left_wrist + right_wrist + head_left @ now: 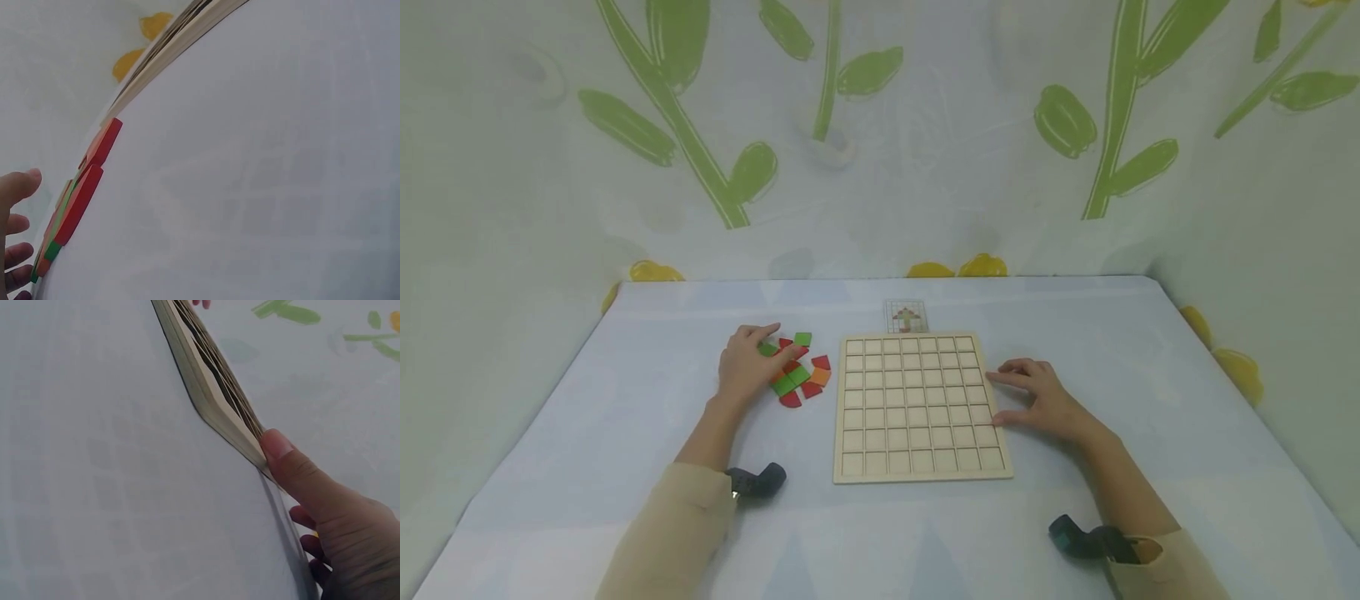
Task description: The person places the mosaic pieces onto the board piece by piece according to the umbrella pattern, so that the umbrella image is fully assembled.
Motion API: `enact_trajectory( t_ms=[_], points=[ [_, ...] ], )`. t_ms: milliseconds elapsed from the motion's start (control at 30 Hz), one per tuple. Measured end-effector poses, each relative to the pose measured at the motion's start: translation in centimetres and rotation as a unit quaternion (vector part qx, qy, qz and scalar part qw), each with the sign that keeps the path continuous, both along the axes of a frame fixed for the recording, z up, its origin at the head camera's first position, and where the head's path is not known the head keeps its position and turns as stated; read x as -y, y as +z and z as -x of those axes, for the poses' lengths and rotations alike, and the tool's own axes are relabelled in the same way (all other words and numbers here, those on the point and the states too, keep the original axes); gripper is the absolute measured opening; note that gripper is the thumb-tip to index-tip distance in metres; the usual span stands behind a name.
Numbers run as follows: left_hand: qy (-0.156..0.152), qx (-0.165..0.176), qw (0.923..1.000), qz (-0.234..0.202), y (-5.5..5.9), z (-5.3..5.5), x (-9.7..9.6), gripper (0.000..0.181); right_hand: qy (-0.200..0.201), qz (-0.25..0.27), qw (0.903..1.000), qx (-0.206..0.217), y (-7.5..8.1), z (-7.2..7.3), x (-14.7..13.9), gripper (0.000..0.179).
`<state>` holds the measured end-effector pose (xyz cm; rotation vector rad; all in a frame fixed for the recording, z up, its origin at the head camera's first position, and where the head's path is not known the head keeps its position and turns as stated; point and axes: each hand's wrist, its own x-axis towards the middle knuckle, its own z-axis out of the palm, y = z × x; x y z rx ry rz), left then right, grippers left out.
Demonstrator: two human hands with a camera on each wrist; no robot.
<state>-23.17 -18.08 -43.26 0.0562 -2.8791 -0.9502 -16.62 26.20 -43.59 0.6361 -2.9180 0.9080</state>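
My left hand (747,364) hovers at the left side of a small heap of flat tiles, its thumb spread from the other fingers. Green tiles (785,386), red tiles (790,400) and an orange tile (821,377) lie there, some overlapping. In the left wrist view the fingers (22,186) stay apart from the red tile (79,205); nothing is seen held. A square wooden grid board (923,478) lies flat to the right of the heap. My right hand (1045,402) touches its right edge with thumb (278,447) and fingertips, fingers loosely extended.
A small pattern card (906,312) lies just behind the board, showing an arrow-like figure on a grid. The white table (1037,312) meets leaf-printed walls (925,183) at the back and sides. Dark wrist devices (760,481) sit on both forearms.
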Motion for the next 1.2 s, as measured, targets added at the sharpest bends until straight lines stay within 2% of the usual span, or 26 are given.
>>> enact_trajectory(
  t_ms=[267, 700, 867, 1100, 1200],
  points=[
    [0.026, 0.023, 0.9982, -0.049, -0.3, 1.0, 0.3, 0.052, -0.001, -0.002, 1.0, -0.007, -0.1, 0.0, -0.1, 0.064],
    [0.054, 0.041, 0.9963, -0.054, -0.4, 1.6, 0.2, 0.044, -0.008, -0.003, 0.9999, -0.009, -0.2, 0.0, -0.1, 0.062],
    [0.054, 0.036, 0.9968, -0.046, -0.4, 1.7, 0.1, 0.043, -0.012, 0.001, 0.9999, -0.009, -0.3, 0.0, -0.1, 0.061],
    [0.071, 0.037, 0.9948, -0.062, -0.6, 1.8, -0.1, 0.04, -0.018, -0.001, 0.9997, -0.017, -0.5, -0.1, -0.2, 0.061],
    [0.067, 0.029, 0.9959, -0.052, -0.6, 1.7, -0.2, 0.038, -0.016, 0.002, 0.9997, -0.02, -0.6, 0.0, -0.2, 0.061]
  ],
)
